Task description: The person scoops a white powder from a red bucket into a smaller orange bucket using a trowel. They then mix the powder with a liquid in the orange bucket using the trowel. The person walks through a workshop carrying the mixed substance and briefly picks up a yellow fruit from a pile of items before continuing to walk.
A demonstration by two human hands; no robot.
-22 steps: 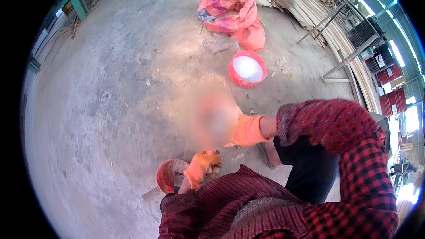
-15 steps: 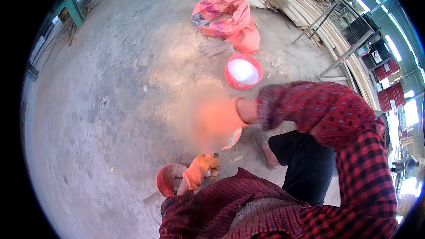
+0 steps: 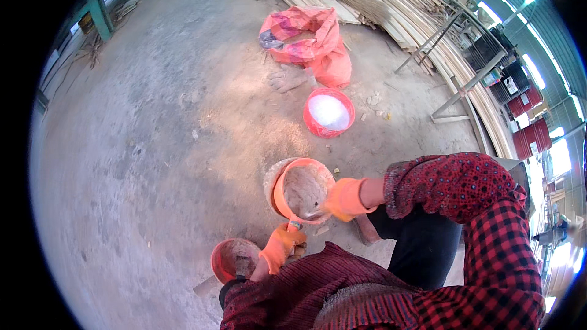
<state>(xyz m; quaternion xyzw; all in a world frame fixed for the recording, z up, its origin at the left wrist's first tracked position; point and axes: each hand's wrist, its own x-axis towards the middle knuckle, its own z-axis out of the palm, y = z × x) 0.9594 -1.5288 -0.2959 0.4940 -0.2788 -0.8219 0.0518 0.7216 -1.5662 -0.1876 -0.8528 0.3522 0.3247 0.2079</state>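
honestly that tilted orange bucket (image 3: 299,189) on the concrete floor (image 3: 153,146) looks sketchy. right hand (image 3: 343,198), gloved, is clamped on its near rim, and the left hand (image 3: 280,248) is closed on a small tool at the rim's lower edge. one slip and the pale mix dumps out, maybe onto the small tub (image 3: 234,258) just beside it.
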